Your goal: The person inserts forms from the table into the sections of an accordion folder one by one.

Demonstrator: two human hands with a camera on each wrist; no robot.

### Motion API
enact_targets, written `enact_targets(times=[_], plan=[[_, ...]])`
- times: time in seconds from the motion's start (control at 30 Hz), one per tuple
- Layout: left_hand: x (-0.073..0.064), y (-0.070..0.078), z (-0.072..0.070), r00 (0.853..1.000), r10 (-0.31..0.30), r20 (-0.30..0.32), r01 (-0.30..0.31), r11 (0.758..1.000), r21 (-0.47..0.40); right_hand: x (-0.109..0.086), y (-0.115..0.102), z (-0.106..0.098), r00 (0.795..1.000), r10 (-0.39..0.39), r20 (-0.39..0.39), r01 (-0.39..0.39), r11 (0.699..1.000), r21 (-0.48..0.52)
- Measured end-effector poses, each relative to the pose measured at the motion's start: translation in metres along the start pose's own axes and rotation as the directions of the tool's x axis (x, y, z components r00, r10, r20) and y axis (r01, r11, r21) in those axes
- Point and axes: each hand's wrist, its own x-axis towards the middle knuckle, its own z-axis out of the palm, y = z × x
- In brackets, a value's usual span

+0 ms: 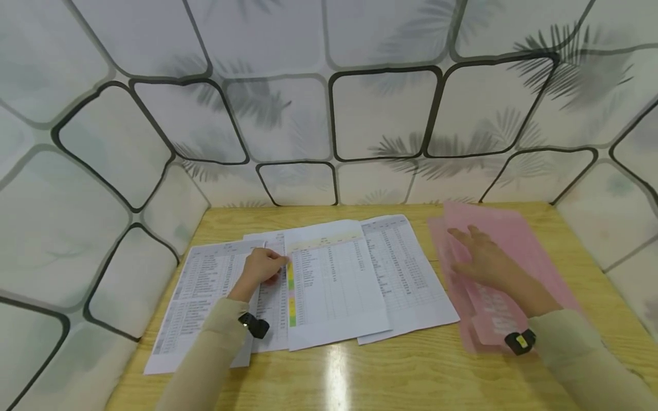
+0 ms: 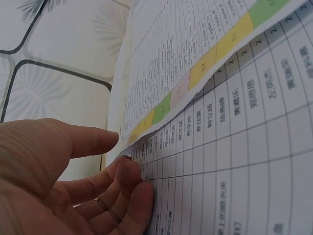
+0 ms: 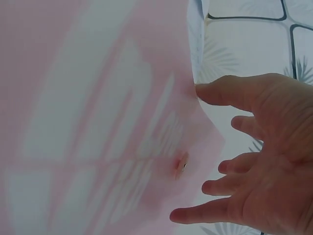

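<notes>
My left hand (image 1: 263,266) pinches the left edge of a printed sheet (image 1: 334,285) between thumb and forefinger. That sheet has a table and a strip of yellow, green and pink cells (image 2: 195,73) along its edge. It overlaps another printed sheet (image 1: 271,319) beneath it, whose rows show close to my curled fingers (image 2: 128,174). On the right, my right hand (image 1: 485,260) is spread over a pink folder (image 1: 514,228) with pale lettering. The right wrist view shows its thumb at the folder's edge and a small snap button (image 3: 183,165) on the pink surface.
More printed sheets lie to the left (image 1: 205,285) and right (image 1: 411,279) of the coloured-strip sheet, partly overlapped. All rest on a wooden table (image 1: 298,382). A patterned wall (image 1: 380,114) stands behind the table and along both sides.
</notes>
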Motion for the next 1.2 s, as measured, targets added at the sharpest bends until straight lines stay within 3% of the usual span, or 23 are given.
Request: enact_targets(times=[0.47,0.83,1.07,1.2], plan=[[0.0,-0.0009,0.003,0.999,0.025,-0.029,-0.024,0.999,0.049,0.0007,-0.0046,0.0028,1.0,-0.002,0.028,0.003,1.0,-0.024],[0.0028,-0.0044,0.0038,1.0,0.02,-0.011,-0.02,0.999,0.026,-0.0023,-0.0072,0.0064,0.998,-0.036,-0.049,0.031,0.995,-0.096],[0.003,-0.0068,0.0011,0.996,0.087,0.019,-0.087,0.996,0.002,-0.0058,-0.0022,0.002,0.996,-0.052,-0.079,0.045,0.994,-0.095],[0.0023,-0.0056,0.0002,0.993,0.117,0.034,-0.115,0.991,-0.067,-0.0066,-0.0009,-0.0029,0.994,-0.05,-0.093,0.043,0.996,-0.08]])
